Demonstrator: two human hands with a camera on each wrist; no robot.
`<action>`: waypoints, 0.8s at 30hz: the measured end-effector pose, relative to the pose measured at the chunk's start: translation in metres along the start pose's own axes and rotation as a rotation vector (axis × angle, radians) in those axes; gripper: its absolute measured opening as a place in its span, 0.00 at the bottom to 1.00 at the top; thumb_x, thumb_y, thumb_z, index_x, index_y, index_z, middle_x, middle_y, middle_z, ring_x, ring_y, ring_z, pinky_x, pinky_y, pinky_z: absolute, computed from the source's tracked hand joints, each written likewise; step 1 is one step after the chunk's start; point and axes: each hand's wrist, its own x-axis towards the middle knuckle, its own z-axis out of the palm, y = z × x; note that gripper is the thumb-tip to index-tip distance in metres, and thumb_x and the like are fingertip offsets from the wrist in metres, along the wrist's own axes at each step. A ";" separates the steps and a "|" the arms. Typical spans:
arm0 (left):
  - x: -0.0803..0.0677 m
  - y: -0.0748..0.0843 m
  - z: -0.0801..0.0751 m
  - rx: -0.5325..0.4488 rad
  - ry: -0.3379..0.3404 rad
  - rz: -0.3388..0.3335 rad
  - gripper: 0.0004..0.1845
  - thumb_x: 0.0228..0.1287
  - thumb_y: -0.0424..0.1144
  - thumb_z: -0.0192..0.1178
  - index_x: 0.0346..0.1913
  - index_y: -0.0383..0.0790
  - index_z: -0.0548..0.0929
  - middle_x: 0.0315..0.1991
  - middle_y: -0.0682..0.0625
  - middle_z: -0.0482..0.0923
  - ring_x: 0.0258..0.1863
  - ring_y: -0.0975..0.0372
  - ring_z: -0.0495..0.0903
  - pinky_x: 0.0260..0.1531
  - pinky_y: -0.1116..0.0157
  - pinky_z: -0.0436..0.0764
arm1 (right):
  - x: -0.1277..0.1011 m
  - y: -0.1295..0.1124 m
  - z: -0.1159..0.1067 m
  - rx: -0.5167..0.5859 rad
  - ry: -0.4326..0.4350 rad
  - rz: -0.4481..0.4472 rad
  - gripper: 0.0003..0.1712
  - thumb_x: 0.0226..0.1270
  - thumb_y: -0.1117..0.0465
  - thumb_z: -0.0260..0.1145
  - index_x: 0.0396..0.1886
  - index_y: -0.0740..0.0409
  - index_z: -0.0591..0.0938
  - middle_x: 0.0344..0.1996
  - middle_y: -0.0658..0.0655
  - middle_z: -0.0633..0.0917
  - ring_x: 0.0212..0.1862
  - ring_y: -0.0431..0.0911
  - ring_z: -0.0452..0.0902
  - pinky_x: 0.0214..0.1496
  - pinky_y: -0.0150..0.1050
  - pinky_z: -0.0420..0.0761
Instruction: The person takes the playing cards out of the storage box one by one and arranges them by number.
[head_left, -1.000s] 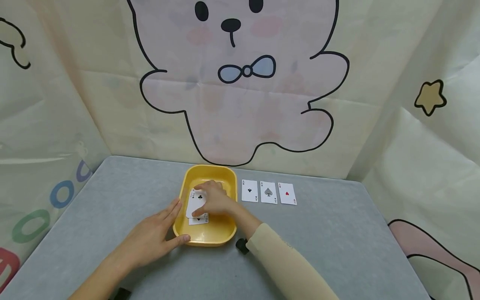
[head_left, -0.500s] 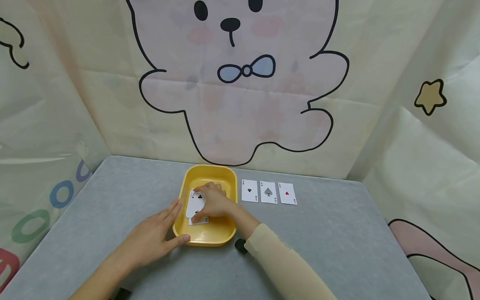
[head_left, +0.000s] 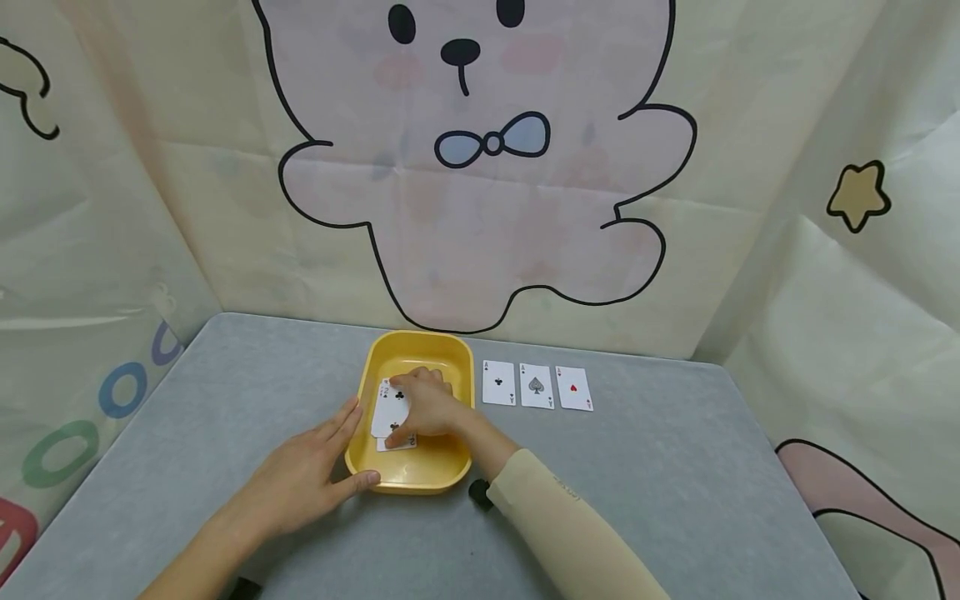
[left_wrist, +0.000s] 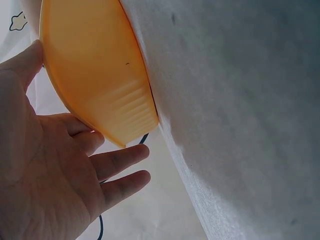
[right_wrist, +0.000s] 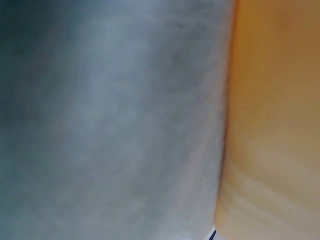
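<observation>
A yellow tray (head_left: 390,350) sits on the grey table and holds a small pile of playing cards (head_left: 391,408). My right hand (head_left: 427,408) reaches into the tray and pinches the top card, a club, lifting its edge off the card beneath. My left hand (head_left: 315,471) lies flat with straight fingers against the tray's near left wall; the left wrist view shows the palm (left_wrist: 45,165) touching the tray's outer side (left_wrist: 95,80). The right wrist view shows only blurred table and the tray's wall (right_wrist: 275,125).
Three aces lie face up in a row right of the tray: clubs (head_left: 498,382), spades (head_left: 537,386), hearts (head_left: 573,388). A cartoon bear curtain hangs behind and beside the table (head_left: 675,467).
My right hand has drawn slightly toward me inside the tray, covering more of the lower card. The left hand and tray stay still.
</observation>
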 end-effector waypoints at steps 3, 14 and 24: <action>0.000 0.000 0.000 0.001 0.004 0.003 0.52 0.69 0.70 0.60 0.81 0.35 0.62 0.80 0.41 0.61 0.66 0.41 0.77 0.60 0.41 0.78 | -0.001 0.000 0.000 -0.033 -0.001 -0.013 0.59 0.44 0.43 0.89 0.77 0.50 0.74 0.69 0.55 0.73 0.62 0.48 0.65 0.65 0.43 0.68; -0.001 0.001 0.000 -0.008 -0.002 -0.002 0.52 0.69 0.71 0.59 0.82 0.36 0.61 0.80 0.41 0.61 0.66 0.41 0.77 0.60 0.41 0.78 | -0.002 0.000 0.001 -0.065 -0.014 0.011 0.57 0.47 0.42 0.88 0.77 0.50 0.74 0.70 0.54 0.73 0.63 0.48 0.65 0.65 0.43 0.68; -0.001 0.000 0.000 -0.007 -0.006 0.000 0.53 0.69 0.72 0.57 0.82 0.36 0.61 0.81 0.41 0.60 0.67 0.41 0.76 0.61 0.41 0.77 | -0.002 -0.001 0.002 -0.061 -0.008 0.011 0.54 0.48 0.43 0.87 0.75 0.48 0.76 0.68 0.53 0.74 0.62 0.47 0.65 0.64 0.43 0.68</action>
